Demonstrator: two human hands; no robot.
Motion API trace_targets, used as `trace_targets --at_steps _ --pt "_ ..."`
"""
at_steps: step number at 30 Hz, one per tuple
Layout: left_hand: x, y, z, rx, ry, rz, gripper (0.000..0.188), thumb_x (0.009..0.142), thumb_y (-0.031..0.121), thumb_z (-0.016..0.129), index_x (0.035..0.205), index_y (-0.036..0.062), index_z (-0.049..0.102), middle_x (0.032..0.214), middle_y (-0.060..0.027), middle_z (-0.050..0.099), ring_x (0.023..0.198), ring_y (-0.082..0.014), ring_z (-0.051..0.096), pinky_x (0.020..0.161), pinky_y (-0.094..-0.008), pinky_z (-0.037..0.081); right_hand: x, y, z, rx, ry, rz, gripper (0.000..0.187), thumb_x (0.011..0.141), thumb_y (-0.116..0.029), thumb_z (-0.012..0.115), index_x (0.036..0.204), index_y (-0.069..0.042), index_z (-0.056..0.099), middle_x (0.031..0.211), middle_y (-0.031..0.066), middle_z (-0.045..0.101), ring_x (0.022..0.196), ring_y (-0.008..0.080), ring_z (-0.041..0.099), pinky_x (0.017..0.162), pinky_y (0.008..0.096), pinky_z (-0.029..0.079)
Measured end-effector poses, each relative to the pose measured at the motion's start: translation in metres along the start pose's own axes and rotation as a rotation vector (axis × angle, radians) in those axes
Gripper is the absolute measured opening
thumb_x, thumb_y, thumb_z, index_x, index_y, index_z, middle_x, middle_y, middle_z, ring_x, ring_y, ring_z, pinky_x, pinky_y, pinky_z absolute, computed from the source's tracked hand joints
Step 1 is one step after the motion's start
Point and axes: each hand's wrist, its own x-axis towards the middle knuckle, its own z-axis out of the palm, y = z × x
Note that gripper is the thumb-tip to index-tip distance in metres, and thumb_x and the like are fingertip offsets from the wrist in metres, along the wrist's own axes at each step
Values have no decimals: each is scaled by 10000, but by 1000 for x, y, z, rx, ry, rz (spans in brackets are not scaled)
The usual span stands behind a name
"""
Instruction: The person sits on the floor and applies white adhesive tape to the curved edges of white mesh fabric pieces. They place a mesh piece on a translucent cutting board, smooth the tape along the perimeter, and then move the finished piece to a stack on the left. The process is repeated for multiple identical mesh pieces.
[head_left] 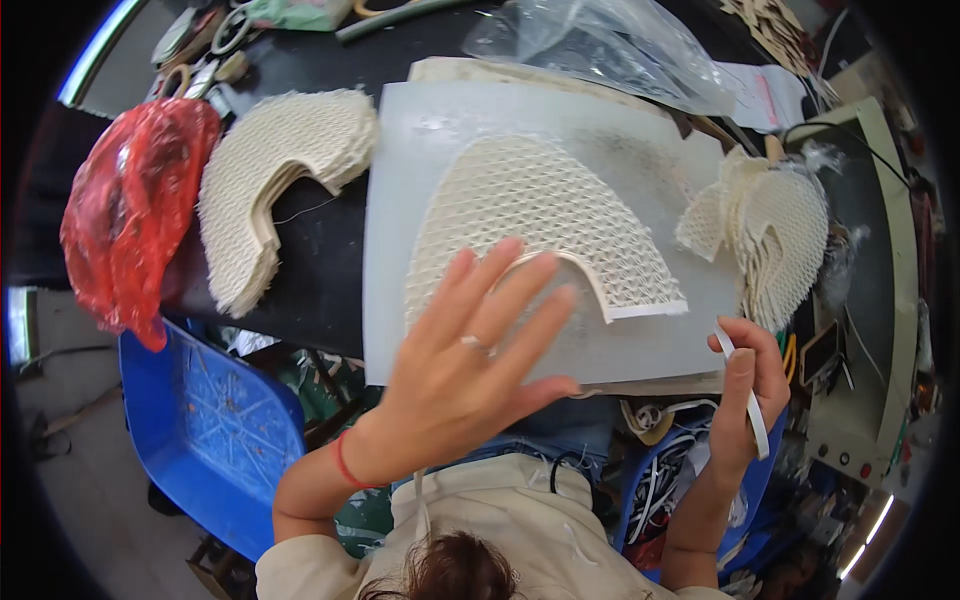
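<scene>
A cream, curved woven shoe-upper-like piece (540,200) lies flat on a whitish translucent sheet (400,130). Its inner curve carries a smooth pale edging, and a white strip (648,311) runs along its right end. My left hand (455,365) is over the piece's lower left part, fingers spread and holding nothing; whether it touches the piece I cannot tell. Off the sheet's right edge, my right hand (750,390) pinches a narrow white tape (757,428) between thumb and fingers. The palm hides the piece's left end.
Stacked woven pieces (285,140) lie left beside a red plastic bag (140,200); another stack (785,230) is at right. Clear plastic (610,45) covers the back. Below the table edge are a blue stool-like seat (215,420) and a blue bin (640,505) with scraps.
</scene>
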Motion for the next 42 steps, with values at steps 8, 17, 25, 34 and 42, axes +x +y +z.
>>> trace_targets --at_steps 8,17,25,34,42 --pt "-107 -6 -26 201 -7 -125 405 786 280 774 1111 52 697 1255 -96 626 1238 -294 551 1064 -484 402 9 -69 77 -24 -562 -98 306 875 45 573 1168 -21 632 892 137 617 756 234 613 673 312 480" --pt "-121 -12 -14 141 24 -148 427 760 251 796 1125 69 669 1306 -76 609 1259 -304 542 1081 -496 370 20 -61 131 133 -997 -126 299 888 -43 592 1184 -9 614 801 158 665 677 277 654 640 353 503" --pt "-121 -12 -5 176 -45 -77 340 836 282 708 1095 72 641 1335 -84 576 1311 -262 501 1082 -601 329 8 -67 139 -37 -854 -242 293 853 -37 599 1145 -16 586 771 153 648 677 330 649 629 392 503" --pt "-117 -5 -1 309 -73 -52 552 796 305 767 1248 64 562 1311 -105 519 1269 -296 520 1073 -643 331 43 -51 100 -79 -843 -97 128 805 -145 719 841 -30 675 692 89 640 619 247 629 567 364 466" --pt "-104 1 13 408 62 -98 375 829 153 686 1201 104 690 1168 -65 497 1170 -215 537 1015 -558 461 10 -42 111 -357 -523 -444 108 730 -35 678 765 -62 579 720 81 575 688 268 565 688 378 387"
